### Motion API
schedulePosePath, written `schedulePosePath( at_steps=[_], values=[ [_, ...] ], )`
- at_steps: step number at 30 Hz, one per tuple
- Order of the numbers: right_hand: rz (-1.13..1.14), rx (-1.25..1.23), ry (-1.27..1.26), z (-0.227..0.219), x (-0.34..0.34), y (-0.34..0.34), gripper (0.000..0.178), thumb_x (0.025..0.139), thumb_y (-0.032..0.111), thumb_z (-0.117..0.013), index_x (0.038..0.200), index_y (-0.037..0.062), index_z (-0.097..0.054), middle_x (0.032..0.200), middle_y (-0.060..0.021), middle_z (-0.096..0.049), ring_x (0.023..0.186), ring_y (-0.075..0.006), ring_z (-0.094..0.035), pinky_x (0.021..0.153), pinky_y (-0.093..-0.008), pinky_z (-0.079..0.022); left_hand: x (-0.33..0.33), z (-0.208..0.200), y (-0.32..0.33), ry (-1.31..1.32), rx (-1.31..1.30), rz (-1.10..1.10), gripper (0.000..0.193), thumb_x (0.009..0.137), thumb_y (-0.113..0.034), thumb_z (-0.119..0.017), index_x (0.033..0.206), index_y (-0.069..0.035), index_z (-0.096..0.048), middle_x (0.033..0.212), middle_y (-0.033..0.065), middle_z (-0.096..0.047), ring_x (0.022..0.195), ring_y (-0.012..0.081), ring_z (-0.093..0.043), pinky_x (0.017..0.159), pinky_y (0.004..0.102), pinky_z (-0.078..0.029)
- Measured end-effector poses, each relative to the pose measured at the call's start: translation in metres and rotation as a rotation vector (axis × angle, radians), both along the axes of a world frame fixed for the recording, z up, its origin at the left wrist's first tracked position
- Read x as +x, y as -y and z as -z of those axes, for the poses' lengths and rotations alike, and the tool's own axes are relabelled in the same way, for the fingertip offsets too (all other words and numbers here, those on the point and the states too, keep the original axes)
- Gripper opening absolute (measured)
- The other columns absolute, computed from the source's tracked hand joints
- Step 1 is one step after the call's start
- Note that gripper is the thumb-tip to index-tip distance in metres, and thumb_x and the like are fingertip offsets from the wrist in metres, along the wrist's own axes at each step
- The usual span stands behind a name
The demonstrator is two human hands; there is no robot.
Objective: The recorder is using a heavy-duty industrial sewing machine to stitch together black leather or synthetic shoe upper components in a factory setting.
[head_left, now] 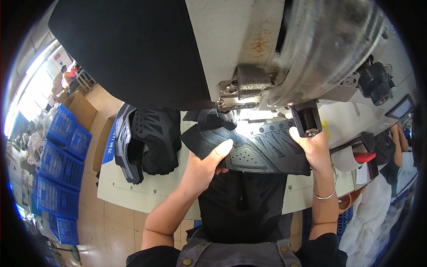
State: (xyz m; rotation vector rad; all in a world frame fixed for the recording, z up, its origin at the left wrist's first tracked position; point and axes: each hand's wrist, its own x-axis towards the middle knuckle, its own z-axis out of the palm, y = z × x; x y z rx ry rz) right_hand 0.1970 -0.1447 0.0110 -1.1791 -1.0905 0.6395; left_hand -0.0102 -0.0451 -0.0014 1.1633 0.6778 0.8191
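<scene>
The left hand (201, 170), at 8 o'clock of the black perforated shoe upper (275, 155), grips its lower-left edge, thumb on top and fingers curled beneath. At 3 o'clock the right hand (317, 151) grips the other end, thumb on top; most of its fingers are hidden. The upper spans both hands, its top edge at the brightly lit working point under the sewing machine head (235, 49). For what looks like edge stitching, light, even tension and steering from both ends should serve best; pulling could stretch or pucker the material. The right thumb sits close to the black cylindrical fitting (307, 119) at 2 o'clock, so mind clearance. Stacked shoe uppers (161, 135) lie at 9 o'clock on the worktable (171, 184).
</scene>
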Motion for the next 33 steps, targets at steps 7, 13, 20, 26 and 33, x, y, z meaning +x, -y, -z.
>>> schedulePosePath(
  at_steps=[7,13,20,26,33],
  values=[
    [-0.008,-0.086,-0.037,0.006,-0.005,0.007,0.026,0.084,0.002,-0.051,0.11,-0.0019,-0.05,0.09,-0.0082,-0.061,0.081,-0.0069,-0.055,0.074,-0.0196,-0.043,-0.003,-0.006,-0.013,-0.024,0.037,0.081,0.019,0.082,-0.018,-0.057,0.097,-0.005,-0.055,0.071,0.0009,-0.057,0.05,0.0069,-0.052,0.04,0.0179,-0.038],
    [-0.043,-0.078,-0.103,0.008,-0.013,0.014,0.027,0.085,0.003,-0.051,0.111,-0.0006,-0.048,0.081,-0.0057,-0.062,0.075,-0.0061,-0.055,0.069,-0.0181,-0.043,-0.008,0.006,-0.01,-0.016,0.088,0.172,0.025,0.086,-0.026,-0.053,0.086,-0.001,-0.058,0.065,0.0033,-0.058,0.048,0.0075,-0.051,0.043,0.0185,-0.038],
    [-0.044,-0.154,-0.04,0.015,-0.018,0.029,0.031,0.085,0.008,-0.053,0.114,0.0003,-0.046,0.058,0.0024,-0.053,0.047,0.0001,-0.041,0.045,-0.0136,-0.032,-0.008,0.008,0.026,-0.064,0.066,0.342,0.029,0.088,-0.027,-0.052,0.081,0.001,-0.059,0.069,0.0049,-0.06,0.059,0.0071,-0.054,0.052,0.019,-0.042],
    [-0.128,-0.256,-0.165,0.002,-0.048,0.044,0.034,0.086,0.006,-0.051,0.118,-0.0012,-0.042,0.057,-0.0036,-0.055,0.045,-0.0066,-0.049,0.047,-0.0171,-0.041,-0.007,0.017,0.053,0.021,0.075,0.302,0.022,0.086,-0.019,-0.057,0.093,0.002,-0.058,0.084,0.0011,-0.059,0.073,0.005,-0.053,0.063,0.0206,-0.045],
    [0.508,0.078,0.706,0.025,-0.003,0.024,0.036,0.082,0.009,-0.057,0.113,-0.0028,-0.045,0.106,-0.0112,-0.054,0.095,-0.0153,-0.052,0.081,-0.0287,-0.042,-0.029,0.0,0.038,0.061,-0.298,0.179,0.026,0.081,-0.012,-0.06,0.101,0.004,-0.056,0.094,0.0098,-0.061,0.083,0.0155,-0.059,0.075,0.0268,-0.048]
  ],
)
